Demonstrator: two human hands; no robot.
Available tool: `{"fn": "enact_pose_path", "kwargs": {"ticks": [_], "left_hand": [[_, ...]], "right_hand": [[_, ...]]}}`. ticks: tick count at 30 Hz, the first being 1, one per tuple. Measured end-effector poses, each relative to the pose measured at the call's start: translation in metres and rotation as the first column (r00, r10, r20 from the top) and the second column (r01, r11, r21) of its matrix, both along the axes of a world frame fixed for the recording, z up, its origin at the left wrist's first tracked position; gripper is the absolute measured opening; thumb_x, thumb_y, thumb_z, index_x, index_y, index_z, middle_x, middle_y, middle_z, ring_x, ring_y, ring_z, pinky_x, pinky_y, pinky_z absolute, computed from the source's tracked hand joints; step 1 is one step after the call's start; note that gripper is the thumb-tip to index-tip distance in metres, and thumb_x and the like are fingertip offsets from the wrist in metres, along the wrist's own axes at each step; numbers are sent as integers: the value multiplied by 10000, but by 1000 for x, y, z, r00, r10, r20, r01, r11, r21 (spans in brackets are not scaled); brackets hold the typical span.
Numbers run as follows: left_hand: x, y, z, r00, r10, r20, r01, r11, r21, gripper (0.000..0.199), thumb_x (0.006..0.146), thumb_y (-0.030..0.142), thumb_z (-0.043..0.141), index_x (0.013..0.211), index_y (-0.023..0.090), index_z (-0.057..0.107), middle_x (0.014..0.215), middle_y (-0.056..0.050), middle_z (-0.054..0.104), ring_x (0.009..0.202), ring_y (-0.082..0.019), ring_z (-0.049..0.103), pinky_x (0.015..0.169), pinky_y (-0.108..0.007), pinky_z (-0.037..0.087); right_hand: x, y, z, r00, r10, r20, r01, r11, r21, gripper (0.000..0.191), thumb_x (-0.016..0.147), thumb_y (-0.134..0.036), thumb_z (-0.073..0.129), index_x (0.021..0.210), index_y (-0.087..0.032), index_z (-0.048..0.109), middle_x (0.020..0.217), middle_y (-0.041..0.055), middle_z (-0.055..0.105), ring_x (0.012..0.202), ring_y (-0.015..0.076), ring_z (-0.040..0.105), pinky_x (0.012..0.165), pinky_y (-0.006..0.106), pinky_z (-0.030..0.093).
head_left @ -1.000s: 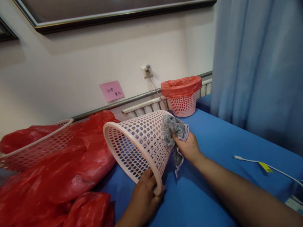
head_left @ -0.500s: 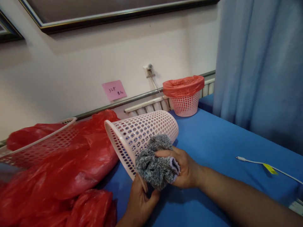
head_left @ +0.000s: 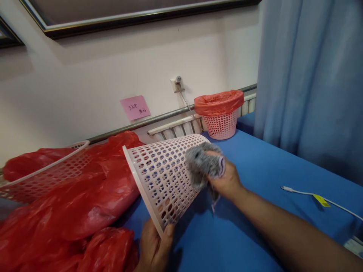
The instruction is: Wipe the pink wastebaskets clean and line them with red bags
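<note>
A pale pink perforated wastebasket (head_left: 164,166) lies on its side above the blue table, its rim toward the lower left. My left hand (head_left: 154,243) is closed on the rim's lower edge, thumb outside and fingers partly hidden behind it. In my right hand (head_left: 227,181) is a bunched grey cloth (head_left: 202,162), pressed against the wastebasket's side close to its base. The cloth is slightly blurred, and one corner hangs below my hand.
On the left, red plastic bags (head_left: 93,196) are heaped beside another pink basket (head_left: 53,173). A red-lined wastebasket (head_left: 219,124) stands at the back of the blue table (head_left: 255,158). A white cable (head_left: 303,193) lies at right, near a blue curtain (head_left: 306,75).
My right hand has moved the cloth from near the rim up and right toward the base. The wastebasket has turned, so its opening shows less. My left hand has shifted slightly left with the rim.
</note>
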State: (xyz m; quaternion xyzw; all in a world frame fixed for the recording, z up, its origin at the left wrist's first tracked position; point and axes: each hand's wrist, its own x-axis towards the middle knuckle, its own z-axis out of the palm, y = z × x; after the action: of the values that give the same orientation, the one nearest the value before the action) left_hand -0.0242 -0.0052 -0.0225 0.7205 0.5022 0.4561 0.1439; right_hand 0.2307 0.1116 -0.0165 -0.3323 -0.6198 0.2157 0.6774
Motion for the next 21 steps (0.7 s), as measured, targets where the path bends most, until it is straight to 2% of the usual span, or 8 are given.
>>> {"fn": "enact_pose_path", "kwargs": {"ticks": [3, 6, 8, 10, 13, 15, 18, 21], "left_hand": [[-1, -1, -9, 978, -92, -185, 104, 993, 56, 454, 1056, 458, 475, 1434, 295, 665, 1302, -75, 786, 1265, -322, 716, 1065, -488, 609], [6, -2, -10, 950, -118, -288, 134, 990, 38, 489, 1052, 416, 490, 1518, 300, 581, 1424, -83, 723, 1314, -311, 684, 1111, -476, 581], [12, -1, -6, 942, -127, -311, 140, 990, 20, 507, 1055, 393, 495, 1545, 271, 542, 1460, -105, 695, 1340, -313, 662, 1134, -472, 560], [16, 2, -2, 938, -154, -309, 161, 987, -2, 503, 1064, 370, 486, 1551, 248, 520, 1464, -127, 681, 1331, -307, 660, 1141, -468, 548], [20, 7, -1, 931, -213, -298, 215, 976, -25, 454, 1071, 393, 473, 1488, 242, 571, 1394, -142, 702, 1244, -298, 688, 1100, -464, 568], [21, 9, -2, 932, -229, -281, 227, 973, -39, 428, 1072, 412, 468, 1439, 241, 606, 1344, -142, 719, 1161, -289, 711, 1051, -465, 595], [22, 12, 0, 946, -202, -253, 184, 978, -94, 442, 1073, 384, 461, 1474, 235, 573, 1386, -146, 699, 1229, -297, 692, 1094, -502, 575], [25, 11, 8, 946, -188, -265, 149, 976, -161, 489, 1060, 334, 478, 1539, 245, 524, 1494, -140, 637, 1396, -315, 603, 1195, -531, 496]], "right_hand": [[11, 30, -1, 961, -249, -121, 213, 945, -247, 440, 798, -371, 706, 1198, -191, 731, 1209, 134, 795, 1141, 317, 747, 1095, 515, 555], [11, 36, -3, 949, -283, -137, 228, 919, -322, 458, 807, -428, 698, 1181, -165, 727, 1183, 160, 800, 1119, 335, 753, 1082, 538, 558], [4, 22, -4, 976, -192, -98, 167, 962, -218, 448, 827, -393, 703, 1219, -174, 712, 1196, 147, 797, 1133, 317, 753, 1084, 506, 565], [-4, -1, -4, 1000, -29, -4, 29, 999, -12, 483, 837, -344, 716, 1298, -203, 680, 1234, 125, 785, 1159, 297, 749, 1081, 467, 575], [-13, -35, -3, 959, 224, 171, -266, 921, 284, 661, 814, -337, 770, 1443, -245, 590, 1282, 112, 759, 1141, 286, 759, 1032, 423, 608], [-16, -44, -3, 933, 293, 207, -350, 867, 354, 733, 795, -340, 799, 1482, -246, 559, 1294, 119, 746, 1125, 283, 762, 1014, 406, 616], [-14, -31, -5, 965, 230, 125, -255, 932, 256, 638, 791, -296, 786, 1405, -243, 622, 1293, 110, 749, 1174, 280, 743, 1072, 414, 586], [-5, 5, -8, 998, 49, -46, -50, 999, -10, 495, 800, -315, 748, 1283, -224, 689, 1233, 102, 787, 1176, 285, 744, 1102, 450, 566]]}}
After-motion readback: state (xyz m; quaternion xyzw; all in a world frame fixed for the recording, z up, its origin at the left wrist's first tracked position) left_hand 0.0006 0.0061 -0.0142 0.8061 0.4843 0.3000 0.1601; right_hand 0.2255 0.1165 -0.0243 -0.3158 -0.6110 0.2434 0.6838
